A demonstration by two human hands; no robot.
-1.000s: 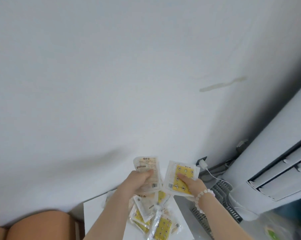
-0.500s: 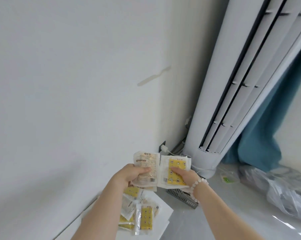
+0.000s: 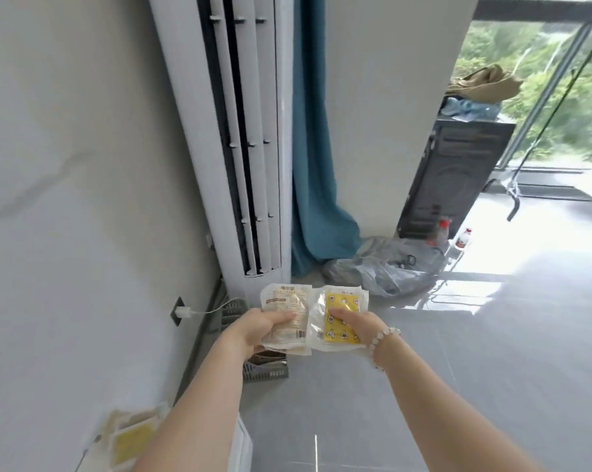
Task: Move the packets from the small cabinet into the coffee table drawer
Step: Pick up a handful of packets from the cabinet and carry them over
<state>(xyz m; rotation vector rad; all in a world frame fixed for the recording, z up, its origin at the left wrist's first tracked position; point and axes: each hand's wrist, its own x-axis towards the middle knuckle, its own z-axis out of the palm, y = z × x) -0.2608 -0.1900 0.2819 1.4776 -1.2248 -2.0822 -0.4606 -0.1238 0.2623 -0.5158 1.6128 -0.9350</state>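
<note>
My left hand (image 3: 260, 330) grips a stack of clear packets, the top one with a beige printed label (image 3: 284, 301). My right hand (image 3: 357, 327), with a bead bracelet at the wrist, grips a clear packet with a yellow label (image 3: 340, 303), thumb on its face. Both bundles are held side by side in front of me, above the floor. More yellow-labelled packets (image 3: 131, 437) lie blurred on the white cabinet top (image 3: 242, 441) at the lower left, partly hidden by my left forearm. The coffee table drawer is out of view.
A tall white air conditioner (image 3: 250, 137) stands against the wall with a teal curtain (image 3: 313, 172) beside it. A grey basket (image 3: 265, 369) sits on the floor below my hands. A plastic bag (image 3: 386, 267), bottles and a black cabinet (image 3: 454, 178) lie to the right. Grey tiled floor stretches right.
My view has swung right, away from the wall and cabinet toward the room. Both hands keep their packets, now carried clear of the cabinet top over the floor.
</note>
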